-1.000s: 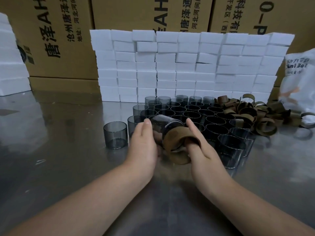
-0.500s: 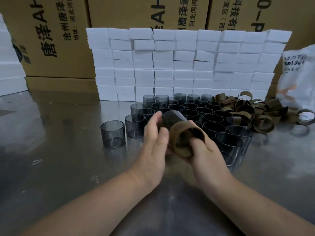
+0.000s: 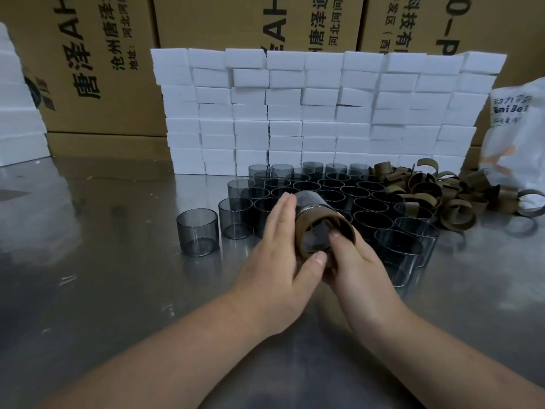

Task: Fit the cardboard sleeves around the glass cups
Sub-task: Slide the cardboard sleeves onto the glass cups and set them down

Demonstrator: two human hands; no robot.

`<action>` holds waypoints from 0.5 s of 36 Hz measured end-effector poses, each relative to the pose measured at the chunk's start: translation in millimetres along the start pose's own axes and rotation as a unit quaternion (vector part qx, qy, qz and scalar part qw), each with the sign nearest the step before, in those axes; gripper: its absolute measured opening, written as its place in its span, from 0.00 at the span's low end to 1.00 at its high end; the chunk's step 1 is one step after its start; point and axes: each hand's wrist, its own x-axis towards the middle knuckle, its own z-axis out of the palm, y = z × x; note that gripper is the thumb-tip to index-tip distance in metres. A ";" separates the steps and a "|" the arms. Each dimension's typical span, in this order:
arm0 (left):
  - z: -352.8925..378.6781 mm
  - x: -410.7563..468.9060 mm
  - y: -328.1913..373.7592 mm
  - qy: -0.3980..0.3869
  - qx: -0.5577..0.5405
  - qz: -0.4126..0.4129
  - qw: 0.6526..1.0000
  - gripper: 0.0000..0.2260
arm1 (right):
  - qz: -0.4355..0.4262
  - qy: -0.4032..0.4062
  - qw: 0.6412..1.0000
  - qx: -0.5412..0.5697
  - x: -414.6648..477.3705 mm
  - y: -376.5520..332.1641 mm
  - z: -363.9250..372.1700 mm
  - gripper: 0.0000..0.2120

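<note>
A smoky glass cup lies tilted on its side above the steel table, its open end toward me, with a brown cardboard sleeve round that end. My left hand presses flat against the cup's left side, fingers straight, thumb under the sleeve's rim. My right hand holds the sleeve from below and the right, one fingertip on its rim. Several bare glass cups stand in rows behind. A pile of loose sleeves lies to the right.
A single cup stands apart at the left on the steel table. A wall of white foam blocks and cardboard cartons close the back. A white plastic bag sits at the far right.
The cup and sleeve rose and tilted with the open end toward me. The sleeve slid further onto the cup. My left hand flattened against the cup's side.
</note>
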 end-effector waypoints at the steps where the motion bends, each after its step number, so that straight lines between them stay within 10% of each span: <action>1: 0.2 0.3 -0.2 0.001 -0.001 -0.007 1.000 0.37 | -0.001 -0.005 1.000 -0.002 -0.2 0.9 -0.1 0.21; 18: 0.8 5.7 -6.8 0.068 -0.124 -0.055 0.988 0.30 | -0.011 -0.005 1.000 -0.026 1.8 -5.0 -3.0 0.27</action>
